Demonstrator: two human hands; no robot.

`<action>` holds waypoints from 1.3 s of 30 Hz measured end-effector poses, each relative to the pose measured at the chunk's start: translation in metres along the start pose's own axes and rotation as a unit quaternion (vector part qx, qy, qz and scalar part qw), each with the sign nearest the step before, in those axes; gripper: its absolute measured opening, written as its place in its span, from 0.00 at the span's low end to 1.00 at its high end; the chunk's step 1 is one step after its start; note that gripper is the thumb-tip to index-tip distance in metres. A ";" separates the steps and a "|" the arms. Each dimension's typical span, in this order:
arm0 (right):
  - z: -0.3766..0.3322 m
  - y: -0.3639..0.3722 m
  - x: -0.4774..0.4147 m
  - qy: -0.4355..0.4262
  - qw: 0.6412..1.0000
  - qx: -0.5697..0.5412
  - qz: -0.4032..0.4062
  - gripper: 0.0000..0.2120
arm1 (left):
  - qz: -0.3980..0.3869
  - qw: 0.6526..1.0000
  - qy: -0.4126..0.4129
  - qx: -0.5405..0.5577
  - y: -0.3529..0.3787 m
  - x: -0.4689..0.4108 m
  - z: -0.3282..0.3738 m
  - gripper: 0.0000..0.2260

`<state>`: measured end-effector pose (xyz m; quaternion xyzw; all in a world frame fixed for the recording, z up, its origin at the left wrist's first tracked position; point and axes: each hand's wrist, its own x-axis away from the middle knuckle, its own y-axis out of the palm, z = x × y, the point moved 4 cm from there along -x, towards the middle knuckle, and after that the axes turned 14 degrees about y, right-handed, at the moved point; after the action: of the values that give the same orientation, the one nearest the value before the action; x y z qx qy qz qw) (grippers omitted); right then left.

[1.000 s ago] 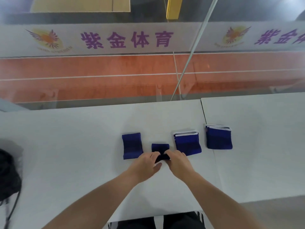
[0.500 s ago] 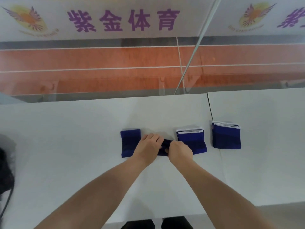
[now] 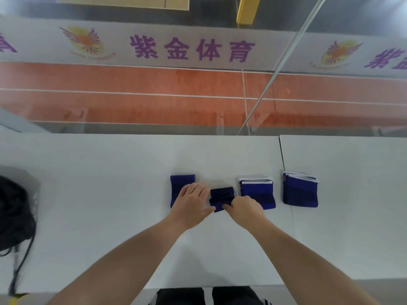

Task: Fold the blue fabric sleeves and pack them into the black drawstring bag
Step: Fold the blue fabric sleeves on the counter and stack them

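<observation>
Table: white top (image 3: 110, 194), two slabs butted w/ a dark seam at right; glass pane along far edge, orange court floor and a banner w/ purple characters (image 3: 191, 49) beyond.
Bag: black drawstring bag (image 3: 15, 214) at far left edge of table, partly cut off by frame, cord trailing toward near edge; well apart from the sleeves.
Sleeves, count: 4 blue pieces in a row, mid-table.
Sleeve 1: left folded sleeve (image 3: 179, 183), plain blue, right part hidden under left hand.
Sleeve 2: small dark sleeve (image 3: 221, 194), bunched, between both hands, creases across it.
Sleeve 3: white-edged sleeve (image 3: 256, 192), folded flat, just right of sleeve 2; near corner covered by right hand.
Sleeve 4: far-right sleeve (image 3: 300, 190), folded, white edge at top, lies past the seam, nothing touching it.
Left hand: left hand (image 3: 191, 205) palm down, fingers together, resting over sleeve 1 edge; thumb tip touches sleeve 2's near-left corner.
Right hand: right hand (image 3: 245, 208) curled, fingertips pinching sleeve 2's near edge.
In the way: both hands + forearms block the near sides of sleeves 1–3.
Below table: dark trousers (image 3: 207, 296) at bottom edge.
</observation>
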<state>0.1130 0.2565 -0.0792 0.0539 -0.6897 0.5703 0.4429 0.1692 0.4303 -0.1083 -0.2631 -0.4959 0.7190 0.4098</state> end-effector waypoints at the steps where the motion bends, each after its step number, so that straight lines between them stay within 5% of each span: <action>1: -0.003 -0.001 0.003 -0.013 1.000 0.003 0.001 0.20 | 0.000 1.000 0.002 0.000 -0.004 0.007 -0.003 0.27; 8: -0.023 -0.001 0.014 -0.029 0.996 -0.025 0.077 0.10 | 0.007 1.000 0.002 0.017 -0.012 0.039 -0.015 0.25; 13: -0.012 0.007 0.006 -0.019 0.993 -0.008 0.118 0.26 | 0.008 0.998 0.005 0.060 -0.011 0.013 -0.003 0.25; 19: -0.005 0.006 -0.015 -0.075 0.985 -0.036 0.152 0.09 | -0.028 0.995 0.021 0.096 0.007 -0.019 0.004 0.24; 30: -0.005 0.010 -0.032 -0.092 0.982 -0.067 0.149 0.00 | -0.001 0.995 -0.003 0.096 0.012 -0.041 0.001 0.08; 35: -0.003 0.019 -0.034 -0.066 0.978 0.009 0.197 0.14 | 0.021 0.998 0.014 0.056 0.022 -0.043 0.005 0.12; 39: 0.003 0.019 -0.032 -0.052 0.969 -0.011 0.242 0.19 | 0.080 0.985 0.149 -0.034 0.030 -0.034 0.012 0.08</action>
<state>0.1193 0.2466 -0.1151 -0.0903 -0.7103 0.6496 0.2556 0.1674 0.3905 -0.1329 -0.4193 -0.4310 0.6850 0.4112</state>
